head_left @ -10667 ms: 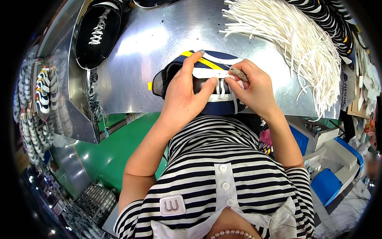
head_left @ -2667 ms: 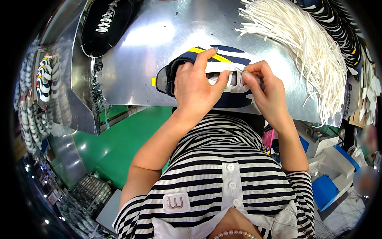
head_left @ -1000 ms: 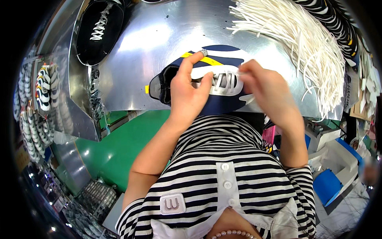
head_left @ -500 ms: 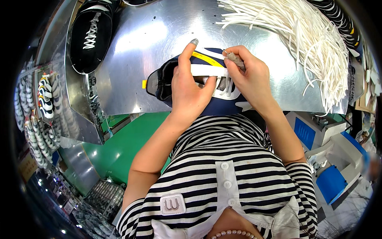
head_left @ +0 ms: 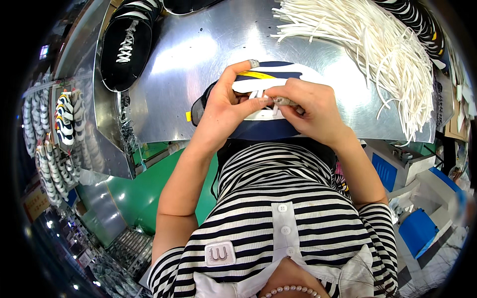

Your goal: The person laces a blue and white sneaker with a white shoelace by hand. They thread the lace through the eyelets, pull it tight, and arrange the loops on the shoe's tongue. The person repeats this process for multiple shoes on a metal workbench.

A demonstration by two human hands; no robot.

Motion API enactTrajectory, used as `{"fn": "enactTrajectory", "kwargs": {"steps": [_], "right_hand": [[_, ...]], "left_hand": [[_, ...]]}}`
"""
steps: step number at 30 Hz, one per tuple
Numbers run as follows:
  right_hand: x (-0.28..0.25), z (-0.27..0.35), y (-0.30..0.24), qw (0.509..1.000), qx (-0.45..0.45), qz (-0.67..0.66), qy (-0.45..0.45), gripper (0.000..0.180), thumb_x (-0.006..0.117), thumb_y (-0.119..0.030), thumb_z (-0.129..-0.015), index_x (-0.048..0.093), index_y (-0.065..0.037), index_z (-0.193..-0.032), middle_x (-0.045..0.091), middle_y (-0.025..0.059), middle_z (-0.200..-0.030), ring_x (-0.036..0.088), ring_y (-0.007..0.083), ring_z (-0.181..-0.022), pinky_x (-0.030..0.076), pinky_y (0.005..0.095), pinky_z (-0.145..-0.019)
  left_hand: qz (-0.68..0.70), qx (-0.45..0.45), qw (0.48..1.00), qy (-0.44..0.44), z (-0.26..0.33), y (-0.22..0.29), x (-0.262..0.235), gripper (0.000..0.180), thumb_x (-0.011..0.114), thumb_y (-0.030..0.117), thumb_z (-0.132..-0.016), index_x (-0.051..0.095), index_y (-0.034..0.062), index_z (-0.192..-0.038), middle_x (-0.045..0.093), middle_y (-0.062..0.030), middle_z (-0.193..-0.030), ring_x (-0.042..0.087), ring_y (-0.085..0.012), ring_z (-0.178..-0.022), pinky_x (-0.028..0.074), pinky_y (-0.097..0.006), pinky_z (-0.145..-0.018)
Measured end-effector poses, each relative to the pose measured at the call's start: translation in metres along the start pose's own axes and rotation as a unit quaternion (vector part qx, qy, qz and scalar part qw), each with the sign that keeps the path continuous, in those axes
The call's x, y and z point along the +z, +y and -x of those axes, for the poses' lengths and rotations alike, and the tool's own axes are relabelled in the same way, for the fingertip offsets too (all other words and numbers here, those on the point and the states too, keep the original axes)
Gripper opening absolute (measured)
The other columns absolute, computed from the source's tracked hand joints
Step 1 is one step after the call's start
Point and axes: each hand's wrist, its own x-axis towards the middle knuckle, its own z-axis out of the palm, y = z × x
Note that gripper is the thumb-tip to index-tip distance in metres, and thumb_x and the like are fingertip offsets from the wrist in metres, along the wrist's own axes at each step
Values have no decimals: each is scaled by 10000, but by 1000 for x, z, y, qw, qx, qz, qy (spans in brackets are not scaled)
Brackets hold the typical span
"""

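Observation:
A navy shoe upper (head_left: pixel 263 130) with white and yellow trim lies on the metal table close to my body, its dark collar on the left. My left hand (head_left: pixel 221 109) grips it, the index finger stretched over the far side and the thumb at the lacing. One left fingertip has a grey covering. My right hand (head_left: pixel 318 107) is closed in a pinch on a small tool with a grey wrapped handle (head_left: pixel 284 101). The tool's tip meets the white lace (head_left: pixel 258 93) beside my left thumb; the exact contact is hidden by the fingers.
A heap of loose white laces (head_left: pixel 357 35) covers the table's far right. A black laced upper (head_left: pixel 126 49) lies at the far left, and dark uppers (head_left: pixel 422 30) are stacked at the far right corner. Striped uppers (head_left: pixel 64 119) hang on the left. Blue-and-grey equipment (head_left: pixel 417 231) stands right.
My right hand has come from the upper's far edge to the middle of the lacing, against my left thumb. The upper has tilted and shifted slightly under my hands.

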Motion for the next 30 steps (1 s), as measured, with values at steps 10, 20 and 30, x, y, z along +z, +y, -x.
{"fn": "enactTrajectory", "kwargs": {"steps": [10,20,30], "right_hand": [[-1,6,-22,994,57,-98,13,245,738,-48,-715,668,-126,-936,611,23,-722,612,193,-558,457,308,-482],[6,37,-25,980,134,-148,9,199,713,-14,-812,709,-61,-1005,685,69,-813,627,143,-622,481,247,-550],[21,29,-30,924,368,-107,15,147,745,-156,-873,711,-21,-921,671,7,-703,572,28,-639,453,233,-532]], "left_hand": [[-196,77,977,13,-2,-15,-15,429,613,150,-968,470,14,-1349,635,-68,-1043,574,-79,-837,488,-234,-755],[-387,77,919,18,14,10,-6,469,620,156,-974,433,3,-1376,679,-144,-990,647,-185,-867,525,-306,-808],[-477,209,854,27,32,-10,-6,263,716,115,-869,604,3,-1080,677,-181,-960,666,-360,-870,515,-381,-733]]}}
